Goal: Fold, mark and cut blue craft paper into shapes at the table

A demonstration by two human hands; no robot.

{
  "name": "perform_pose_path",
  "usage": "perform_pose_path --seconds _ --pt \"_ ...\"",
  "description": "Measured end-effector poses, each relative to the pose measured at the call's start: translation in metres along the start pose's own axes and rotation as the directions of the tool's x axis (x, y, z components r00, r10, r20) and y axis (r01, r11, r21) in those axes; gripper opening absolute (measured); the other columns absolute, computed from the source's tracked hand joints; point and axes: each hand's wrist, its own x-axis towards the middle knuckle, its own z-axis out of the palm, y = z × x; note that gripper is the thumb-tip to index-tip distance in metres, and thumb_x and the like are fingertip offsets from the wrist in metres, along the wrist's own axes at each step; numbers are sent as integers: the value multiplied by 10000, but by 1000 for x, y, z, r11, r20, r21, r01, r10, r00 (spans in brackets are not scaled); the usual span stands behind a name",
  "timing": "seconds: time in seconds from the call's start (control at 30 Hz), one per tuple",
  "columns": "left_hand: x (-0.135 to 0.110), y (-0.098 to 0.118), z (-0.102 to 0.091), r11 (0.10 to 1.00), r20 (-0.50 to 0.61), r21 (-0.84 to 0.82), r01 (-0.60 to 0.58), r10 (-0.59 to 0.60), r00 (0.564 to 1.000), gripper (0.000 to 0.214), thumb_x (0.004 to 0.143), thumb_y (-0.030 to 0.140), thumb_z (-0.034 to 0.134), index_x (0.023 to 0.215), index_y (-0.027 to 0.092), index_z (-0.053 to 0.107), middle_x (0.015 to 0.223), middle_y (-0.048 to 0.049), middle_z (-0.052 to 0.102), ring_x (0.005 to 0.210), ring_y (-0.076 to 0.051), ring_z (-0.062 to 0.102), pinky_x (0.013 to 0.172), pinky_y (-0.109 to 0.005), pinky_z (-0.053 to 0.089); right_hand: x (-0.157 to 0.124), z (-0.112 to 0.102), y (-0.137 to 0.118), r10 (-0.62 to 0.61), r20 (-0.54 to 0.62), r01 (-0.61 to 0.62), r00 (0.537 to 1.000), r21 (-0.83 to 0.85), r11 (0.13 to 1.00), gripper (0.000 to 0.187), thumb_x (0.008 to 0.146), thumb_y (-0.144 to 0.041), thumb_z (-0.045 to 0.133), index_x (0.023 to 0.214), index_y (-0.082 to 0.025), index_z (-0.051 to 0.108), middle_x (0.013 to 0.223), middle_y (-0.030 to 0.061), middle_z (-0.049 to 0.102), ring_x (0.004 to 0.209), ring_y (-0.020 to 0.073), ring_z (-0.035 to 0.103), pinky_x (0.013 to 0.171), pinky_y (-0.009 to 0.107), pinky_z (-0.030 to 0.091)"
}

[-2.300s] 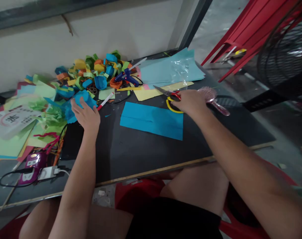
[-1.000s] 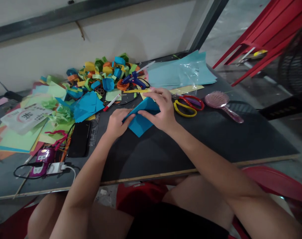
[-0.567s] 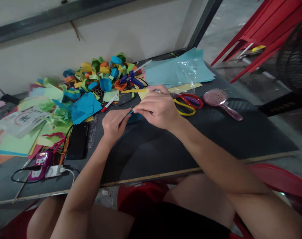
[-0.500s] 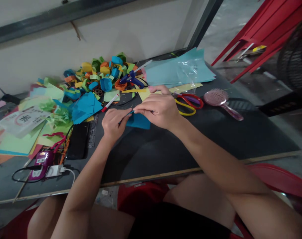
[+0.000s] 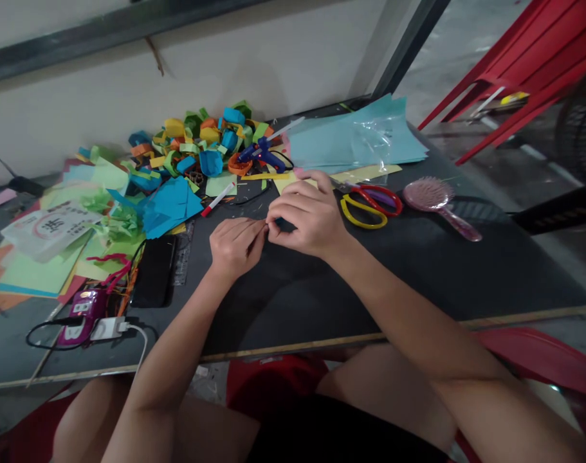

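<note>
Both hands meet fingertip to fingertip above the dark table. My left hand (image 5: pixel 237 247) is closed, its thumb and fingers pinched together. My right hand (image 5: pixel 307 215) also pinches at the same spot, with its little finger raised. Between them is the piece of blue paper, now almost wholly hidden by the fingers. Red-handled scissors (image 5: pixel 382 198) and yellow-handled scissors (image 5: pixel 365 213) lie just right of my right hand. A white marker with a red cap (image 5: pixel 219 198) rests beyond my left hand.
Behind are a heap of folded paper pieces (image 5: pixel 196 145), a blue glue gun (image 5: pixel 264 154) and light blue sheets (image 5: pixel 341 145). At left lie blue paper pieces (image 5: pixel 170 206), a black phone (image 5: pixel 154 273) and a purple device (image 5: pixel 86 315). A pink hairbrush (image 5: pixel 440 202) lies right.
The blue paper hung in view below the fingers; now it is hidden behind them. My fingertips have come closer together, and the right fingers are more curled. The view has shifted slightly.
</note>
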Motion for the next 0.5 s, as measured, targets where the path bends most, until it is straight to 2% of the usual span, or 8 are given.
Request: perform_pose_path --seconds 0.1,0.27,0.4,0.5 --pt "0 0 2 999 30 -18 36 -35 999 198 923 254 544 927 221 739 811 -37 764 809 -168 728 754 -305 549 -3 0 5 14 28 -13 1000 -17 1000 170 830 -255 544 829 -327 698 884 -23 711 958 241 601 1119 579 263" --pt "4 1 0 1000 -9 -22 -9 9 1000 176 915 237 567 892 217 740 779 -26 762 791 -159 730 731 -286 554 -4 -6 13 77 73 -73 994 -53 996 147 826 -275 549 821 -326 687 899 -21 711 978 258 604 1124 583 266" --pt "5 -5 -6 1000 -63 18 1 0 998 163 904 227 582 890 214 744 781 -27 765 769 -169 731 727 -289 565 -5 -24 35 265 48 -257 963 -131 957 176 844 -293 519 870 -309 693 948 19 696 1045 292 594 1096 597 300" --pt "2 -14 -8 992 -162 98 75 -58 985 200 919 222 560 995 217 745 851 -46 774 808 -185 737 764 -307 572 -7 -26 44 464 -55 -468 884 -87 880 228 879 -318 475 924 -251 688 978 81 678 1052 301 600 1008 547 413"
